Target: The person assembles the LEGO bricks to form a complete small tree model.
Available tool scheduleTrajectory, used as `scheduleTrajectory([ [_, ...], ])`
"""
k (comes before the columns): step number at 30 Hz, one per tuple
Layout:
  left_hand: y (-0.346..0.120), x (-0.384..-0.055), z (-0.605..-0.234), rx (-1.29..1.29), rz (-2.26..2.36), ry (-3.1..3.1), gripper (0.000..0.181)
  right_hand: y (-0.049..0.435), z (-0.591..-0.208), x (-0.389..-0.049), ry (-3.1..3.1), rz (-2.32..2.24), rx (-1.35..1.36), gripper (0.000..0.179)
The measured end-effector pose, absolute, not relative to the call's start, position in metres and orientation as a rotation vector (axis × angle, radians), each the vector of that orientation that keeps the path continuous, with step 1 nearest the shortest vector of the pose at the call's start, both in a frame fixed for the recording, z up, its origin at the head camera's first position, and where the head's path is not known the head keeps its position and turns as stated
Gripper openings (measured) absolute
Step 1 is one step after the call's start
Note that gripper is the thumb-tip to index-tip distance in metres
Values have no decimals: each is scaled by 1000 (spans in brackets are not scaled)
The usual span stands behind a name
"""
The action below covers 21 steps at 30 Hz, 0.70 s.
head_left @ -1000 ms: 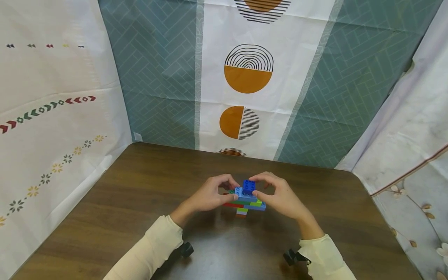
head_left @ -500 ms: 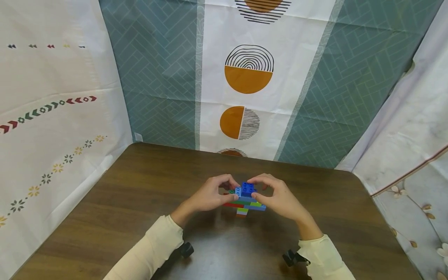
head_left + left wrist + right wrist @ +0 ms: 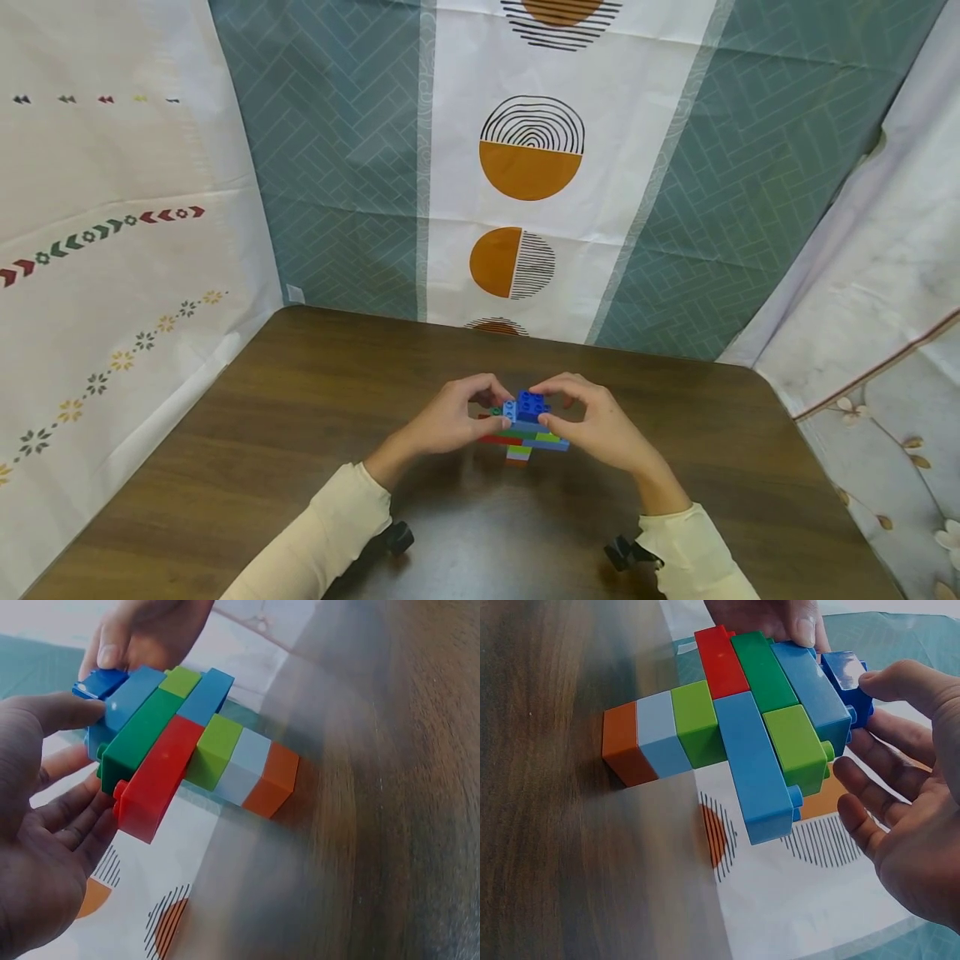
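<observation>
A stack of toy building bricks stands upright on the table. From the bottom it has an orange brick, a pale blue brick and a lime brick. Wider layers follow: a red brick beside a blue one, then green beside lime, then a long medium-blue brick. My left hand pinches that medium-blue brick near its left end. Between thumb and fingers, my right hand pinches a dark blue brick on top; whether it is fully seated cannot be told.
The brown wooden table extends around the stack. Patterned cloths hang behind it and at both sides. Dark wrist-worn devices show below both sleeves.
The dark blue brick, pinched in my right hand, has moved slightly left and down over the medium-blue brick, and a stud now shows at its right. My left hand has stayed still.
</observation>
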<state>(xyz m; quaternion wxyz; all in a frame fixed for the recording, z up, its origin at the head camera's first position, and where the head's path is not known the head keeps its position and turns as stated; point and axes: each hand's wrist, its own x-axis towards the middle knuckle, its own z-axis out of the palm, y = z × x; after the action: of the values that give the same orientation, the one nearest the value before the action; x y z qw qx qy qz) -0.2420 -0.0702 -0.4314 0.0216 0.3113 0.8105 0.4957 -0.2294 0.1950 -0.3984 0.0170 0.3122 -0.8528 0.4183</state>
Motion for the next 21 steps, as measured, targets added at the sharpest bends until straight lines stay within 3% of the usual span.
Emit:
scheduleTrajectory([
  [8,-60,-234,-426,963,1650,2566,31,195,-399,-230,-2618,1304,1002,32],
  [21,-46,-230,-423,930,1768,2604,21,195,-399,-229,-2626,1292,978,33],
])
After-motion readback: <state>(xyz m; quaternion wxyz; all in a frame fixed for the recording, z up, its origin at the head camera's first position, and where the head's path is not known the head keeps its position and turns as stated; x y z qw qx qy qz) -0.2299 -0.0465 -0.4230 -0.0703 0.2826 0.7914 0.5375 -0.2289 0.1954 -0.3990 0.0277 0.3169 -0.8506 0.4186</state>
